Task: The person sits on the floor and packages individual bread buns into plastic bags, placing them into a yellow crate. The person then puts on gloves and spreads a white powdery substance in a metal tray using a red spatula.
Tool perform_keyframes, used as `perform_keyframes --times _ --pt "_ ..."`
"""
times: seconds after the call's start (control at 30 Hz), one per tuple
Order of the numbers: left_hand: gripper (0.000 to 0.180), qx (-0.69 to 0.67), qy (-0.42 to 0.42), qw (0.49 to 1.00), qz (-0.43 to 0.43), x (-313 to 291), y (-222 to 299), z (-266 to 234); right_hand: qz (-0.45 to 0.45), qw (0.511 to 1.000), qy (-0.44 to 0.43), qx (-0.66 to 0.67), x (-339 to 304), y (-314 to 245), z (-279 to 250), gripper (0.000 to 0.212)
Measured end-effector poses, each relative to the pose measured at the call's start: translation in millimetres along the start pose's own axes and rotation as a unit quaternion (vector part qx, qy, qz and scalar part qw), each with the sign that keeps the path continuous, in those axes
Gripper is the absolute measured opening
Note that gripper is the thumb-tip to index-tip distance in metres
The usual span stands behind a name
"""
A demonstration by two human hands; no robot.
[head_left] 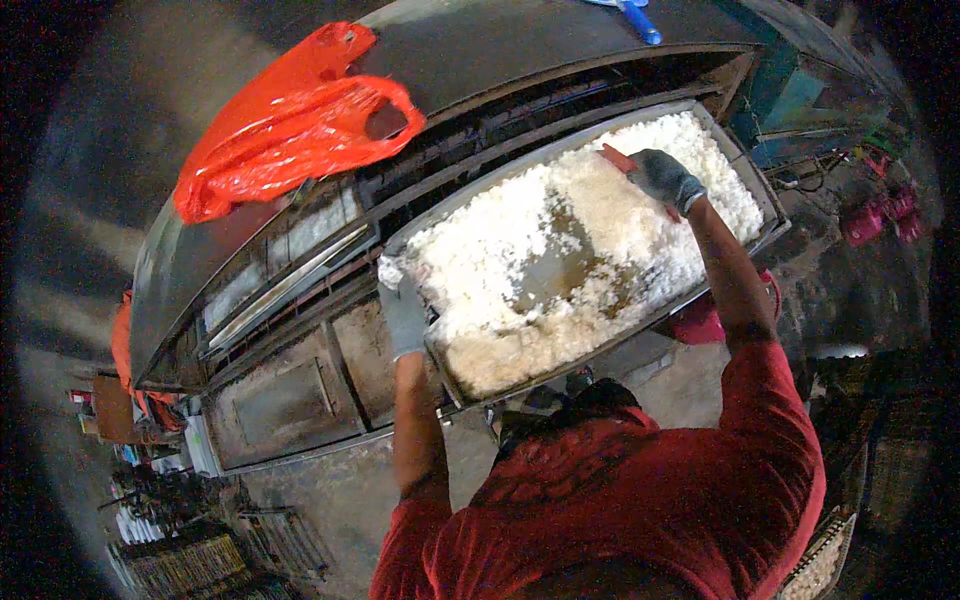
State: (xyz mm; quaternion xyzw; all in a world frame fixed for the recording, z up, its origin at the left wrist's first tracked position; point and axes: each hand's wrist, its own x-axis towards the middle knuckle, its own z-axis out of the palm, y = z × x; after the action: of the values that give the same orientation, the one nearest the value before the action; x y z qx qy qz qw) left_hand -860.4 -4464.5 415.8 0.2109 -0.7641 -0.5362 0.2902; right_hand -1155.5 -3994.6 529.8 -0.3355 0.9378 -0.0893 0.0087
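A long metal tray point(478, 193) holds a layer of white, fluffy crumbs point(470, 250), tan in places. A patch of the tray's bottom shows bare near its middle. My right hand point(664, 179), in a grey glove, is closed on a red flat scraper point(617, 158) over the crumbs toward the right end. Most of the scraper is hidden under the hand. At the tray's left end, my gloved left hand point(404, 315) grips the rim, with white stuff at its fingertips; the finger undersides are hidden.
Beyond the tray, a red plastic bag point(290, 130) lies on a dark surface, and a blue-handled tool point(640, 22) lies farther right. Left of the tray is a metal frame with panels point(290, 390). Pink items point(880, 215) stand at the far right.
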Motion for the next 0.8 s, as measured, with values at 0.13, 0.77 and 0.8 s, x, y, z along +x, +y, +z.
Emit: perform_keyframes --times 0.13,0.77,0.8 --pt "0.031 -0.102 -0.004 0.975 -0.196 -11 48 -3 -0.004 0.997 0.062 0.036 -21 -116 -10 0.041" --pt "0.061 0.515 -0.027 0.799 0.309 111 -72 -346 0.107 0.988 0.078 0.082 -10 -235 43 0.031" --pt "0.066 0.489 -0.01 0.806 0.334 110 -87 -359 0.149 0.983 0.101 0.045 -9 -211 36 0.03"
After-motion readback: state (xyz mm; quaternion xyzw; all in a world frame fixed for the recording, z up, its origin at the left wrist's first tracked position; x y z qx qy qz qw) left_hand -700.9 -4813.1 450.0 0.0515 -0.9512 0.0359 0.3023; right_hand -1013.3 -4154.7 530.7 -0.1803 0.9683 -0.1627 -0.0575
